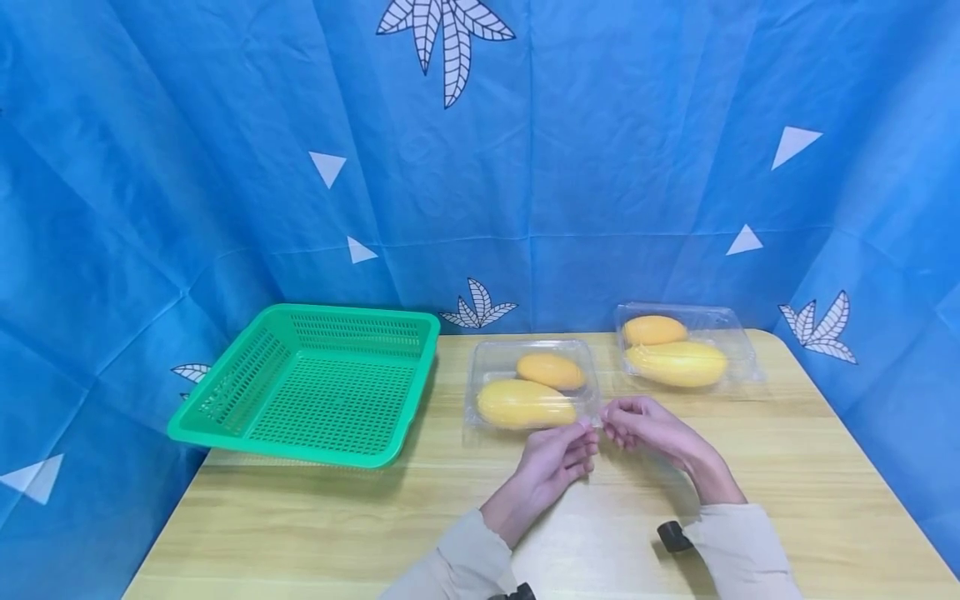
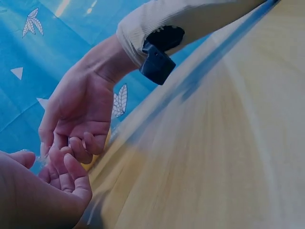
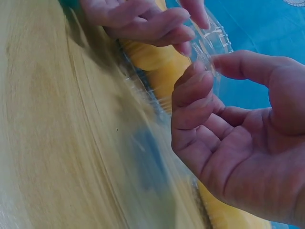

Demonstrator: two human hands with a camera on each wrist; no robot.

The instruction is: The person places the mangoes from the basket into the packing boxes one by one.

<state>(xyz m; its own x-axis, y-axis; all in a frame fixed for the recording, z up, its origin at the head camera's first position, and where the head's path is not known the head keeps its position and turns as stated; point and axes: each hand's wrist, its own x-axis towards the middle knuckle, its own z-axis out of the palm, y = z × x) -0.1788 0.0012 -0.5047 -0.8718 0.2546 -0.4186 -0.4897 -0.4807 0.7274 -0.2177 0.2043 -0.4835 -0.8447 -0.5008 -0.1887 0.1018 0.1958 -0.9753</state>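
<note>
A clear plastic clamshell box [image 1: 491,357] sits on the wooden table, its lid over a small orange oval fruit [image 1: 551,371] and a larger yellow, mango-like fruit [image 1: 525,404]. At the box's near right corner, my left hand [image 1: 551,467] pinches the rim between thumb and forefinger. My right hand [image 1: 656,433] pinches the same corner from the other side, fingertips close to the left ones. In the right wrist view, the thin clear edge [image 3: 202,55] shows between the right hand's [image 3: 238,129] thumb and forefinger. The other fingers of both hands are loosely curled.
A green perforated plastic basket [image 1: 337,400] stands to the left on the table [image 1: 360,525]. Another clear box [image 1: 738,342], holding similar fruits, lies at the back right. Blue patterned cloth [image 1: 600,167] hangs behind and on both sides.
</note>
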